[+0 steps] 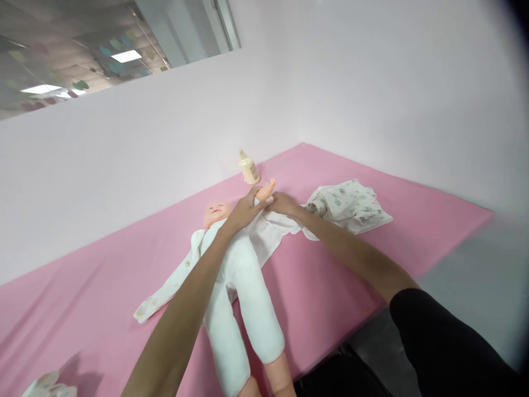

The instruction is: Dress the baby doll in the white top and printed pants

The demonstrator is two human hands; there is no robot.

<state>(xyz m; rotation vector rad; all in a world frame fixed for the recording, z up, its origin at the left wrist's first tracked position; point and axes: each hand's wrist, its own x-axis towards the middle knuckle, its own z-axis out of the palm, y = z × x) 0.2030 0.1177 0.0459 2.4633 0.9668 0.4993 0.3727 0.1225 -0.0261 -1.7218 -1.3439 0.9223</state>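
A baby doll (243, 264) with a white cloth body lies on its back, its head toward the wall. My left hand (248, 209) is closed around the doll's arm, and the small plastic doll hand (265, 190) sticks up beyond my fingers. Close beside it, my right hand (281, 204) has its fingers bent together at the white cloth of a baby garment (264, 237), which is partly under the doll. The finger ends of my right hand are partly hidden. A printed sleeve (169, 284) of the garment stretches out on the doll's other side.
A pump bottle (249, 169) stands against the white wall (144, 176). Crumpled printed baby clothing (347, 204) lies to the right on the pink mat (322, 286). Another bit of cloth (49, 386) shows at the lower left. The mat's near edge runs along the lower right.
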